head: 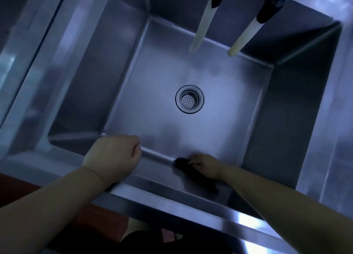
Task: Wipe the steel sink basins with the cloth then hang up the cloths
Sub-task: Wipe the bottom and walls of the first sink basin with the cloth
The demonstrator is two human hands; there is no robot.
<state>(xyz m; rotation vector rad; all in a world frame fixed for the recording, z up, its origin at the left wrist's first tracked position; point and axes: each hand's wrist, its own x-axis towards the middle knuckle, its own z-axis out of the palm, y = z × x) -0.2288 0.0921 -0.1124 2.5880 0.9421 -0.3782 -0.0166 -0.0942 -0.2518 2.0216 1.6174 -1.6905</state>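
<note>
I look straight down into a deep steel sink basin [219, 78] with a round drain strainer [189, 99] in the middle of its floor. My right hand [205, 165] reaches down inside and holds a dark cloth [181, 163] against the near edge of the basin floor, where it meets the front wall. My left hand [112, 156] hovers over the basin's near left part, with the forearm across the front rim. Its fingers are curled into a loose fist and hold nothing.
Two pale hoses [202, 24] [246, 36] with black collars hang from above into the far side of the basin. A steel divider and part of another basin [28, 49] lie to the left. The front rim [191, 211] runs across the bottom, with a reddish floor [17, 185] below.
</note>
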